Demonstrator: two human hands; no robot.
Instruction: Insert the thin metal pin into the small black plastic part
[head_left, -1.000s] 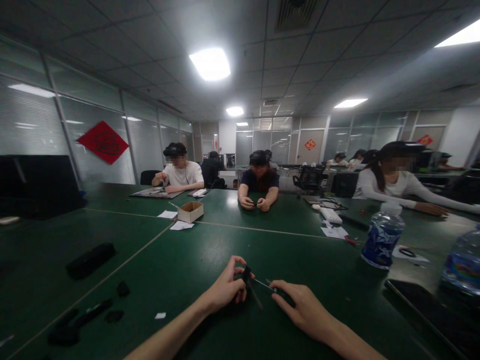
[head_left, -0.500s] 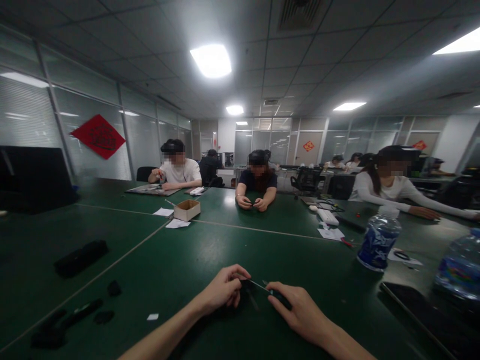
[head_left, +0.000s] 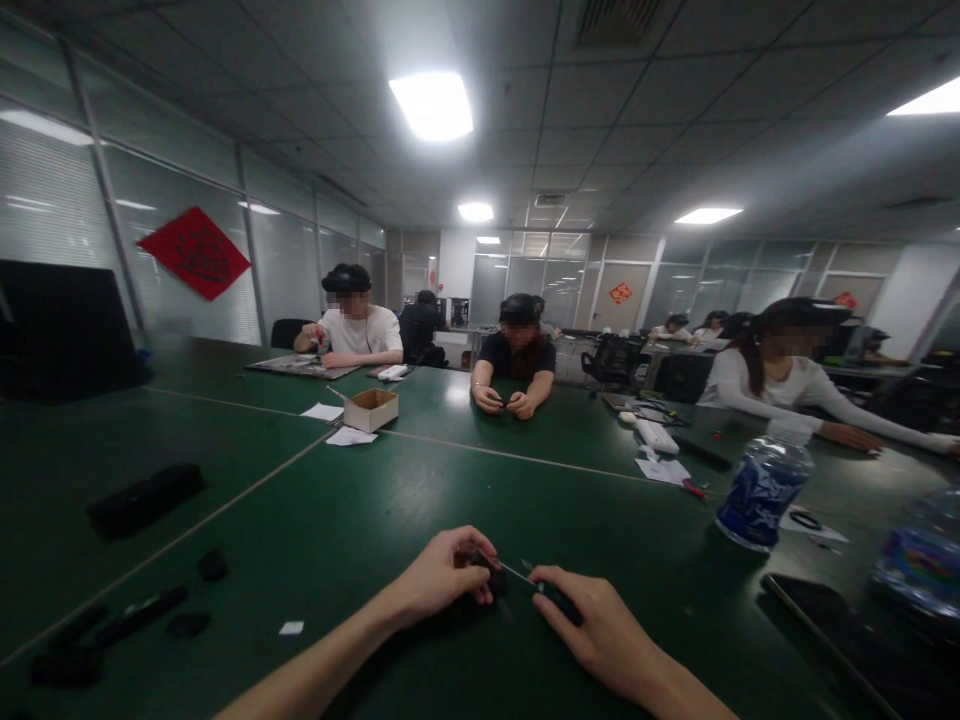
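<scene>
My right hand [head_left: 600,625] is closed around the dark handle of a screwdriver [head_left: 559,603]. Its thin metal shaft points left, to the fingertips of my left hand [head_left: 444,572]. Those fingers are curled on a small black part [head_left: 496,579], whose kind I cannot make out. The shaft's tip is at or near this part; whether they touch is unclear. A second thin pointed thing [head_left: 526,566] sticks out by my right index finger, too blurred to name. Both hands are low over the green table [head_left: 420,480].
Several black pieces [head_left: 142,615] and a white scrap [head_left: 292,628] lie left, near a black case [head_left: 146,498]. A bottle [head_left: 765,490], a second bottle [head_left: 926,550] and a phone [head_left: 832,635] are right. An open box [head_left: 371,411] stands farther back; people sit across the table.
My left fingers have closed in, and the black part shows more clearly between them. The screwdriver stays in my right hand, almost in place. The camera view has shifted slightly.
</scene>
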